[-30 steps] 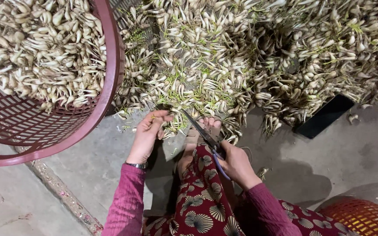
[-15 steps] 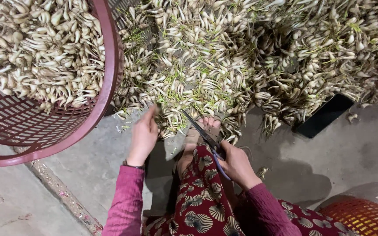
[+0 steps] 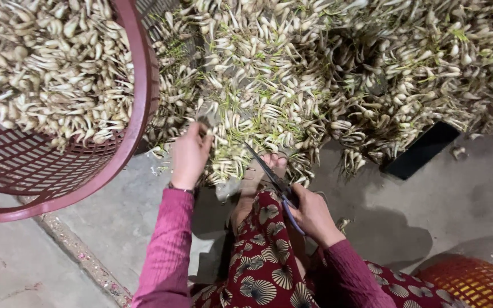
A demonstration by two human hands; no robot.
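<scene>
A big heap of pale bulbs with green shoots point(image 3: 326, 74) covers the ground ahead of me. My left hand point(image 3: 189, 155) reaches into its near edge, fingers closing around a few stalks. My right hand point(image 3: 313, 215) rests above my knee and grips a pair of scissors point(image 3: 274, 181) with blue handles, blades pointing up toward the heap. My bare foot point(image 3: 258, 177) shows beneath the scissors. I wear magenta sleeves and a dark red patterned garment.
A maroon plastic basket point(image 3: 138, 108) with a latticed wall stands at left, partly filled with trimmed bulbs. An orange basket point(image 3: 475, 282) sits at bottom right. A flat black object point(image 3: 420, 151) lies under the heap's right edge. Concrete floor below.
My left hand has moved up from the heap's edge deeper into the bulbs and closed on some stalks. My right hand with the scissors has stayed put.
</scene>
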